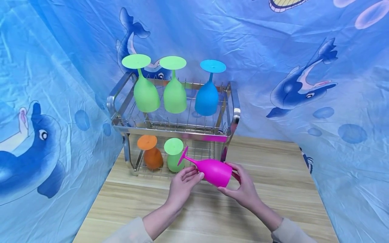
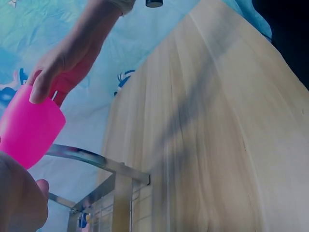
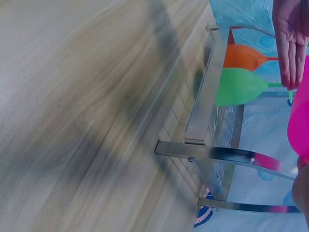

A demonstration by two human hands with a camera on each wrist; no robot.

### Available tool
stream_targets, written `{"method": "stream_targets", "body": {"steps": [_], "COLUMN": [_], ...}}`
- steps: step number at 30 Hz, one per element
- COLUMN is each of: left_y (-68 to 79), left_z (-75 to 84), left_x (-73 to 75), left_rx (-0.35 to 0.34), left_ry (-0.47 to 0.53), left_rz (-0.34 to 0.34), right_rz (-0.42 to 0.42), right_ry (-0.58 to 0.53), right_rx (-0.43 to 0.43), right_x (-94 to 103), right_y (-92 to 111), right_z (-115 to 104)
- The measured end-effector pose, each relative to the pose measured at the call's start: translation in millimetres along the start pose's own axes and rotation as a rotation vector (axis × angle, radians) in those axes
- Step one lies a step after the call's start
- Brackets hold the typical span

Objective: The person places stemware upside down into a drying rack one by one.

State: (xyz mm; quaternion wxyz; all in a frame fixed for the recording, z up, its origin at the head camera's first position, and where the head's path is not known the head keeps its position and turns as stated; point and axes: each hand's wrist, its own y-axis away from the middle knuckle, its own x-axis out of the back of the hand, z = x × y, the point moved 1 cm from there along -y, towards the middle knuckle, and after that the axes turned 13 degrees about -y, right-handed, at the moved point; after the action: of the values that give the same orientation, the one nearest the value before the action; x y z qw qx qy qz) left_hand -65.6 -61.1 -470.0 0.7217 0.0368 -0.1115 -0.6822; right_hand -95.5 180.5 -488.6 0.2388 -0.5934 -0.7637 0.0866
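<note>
A bright pink goblet [image 1: 215, 172] is held in the air in front of the rack, lying nearly sideways with its foot to the left and its mouth to the right. My right hand [image 1: 243, 187] grips it at the rim, thumb below and fingers above; the left wrist view shows this grip on the pink bowl [image 2: 31, 128]. By the stem end is my left hand [image 1: 183, 184], its thumb beside the bowl. The right wrist view shows the left fingers [image 3: 292, 63] fairly straight; whether they touch the goblet is unclear.
A two-tier metal rack [image 1: 170, 131] stands on the wooden table [image 1: 273, 168]. Upside down on top are two green goblets [image 1: 146, 96] [image 1: 175, 96] and a blue goblet [image 1: 207, 99]. Below stand an orange goblet [image 1: 153, 158] and a green goblet [image 1: 174, 162]. Blue printed cloth [image 1: 252, 50] surrounds the table.
</note>
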Motion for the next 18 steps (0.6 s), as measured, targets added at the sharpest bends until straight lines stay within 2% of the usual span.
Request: {"method": "stream_targets", "body": {"steps": [4, 18], "left_y": [-0.9, 1.8], "left_z": [1.0, 12.3], "left_x": [-3.7, -20.3], "left_rx": [0.033, 0.071], "left_ry": [0.04, 0.075], "left_rz": [0.017, 0.091], "right_rz": [-0.001, 0.019], "right_ry": [-0.007, -0.043], "right_rx": [0.003, 0.002], "right_x": [-1.3, -10.2], "right_y": [0.3, 0.5], "right_z": [0.7, 0.9]}}
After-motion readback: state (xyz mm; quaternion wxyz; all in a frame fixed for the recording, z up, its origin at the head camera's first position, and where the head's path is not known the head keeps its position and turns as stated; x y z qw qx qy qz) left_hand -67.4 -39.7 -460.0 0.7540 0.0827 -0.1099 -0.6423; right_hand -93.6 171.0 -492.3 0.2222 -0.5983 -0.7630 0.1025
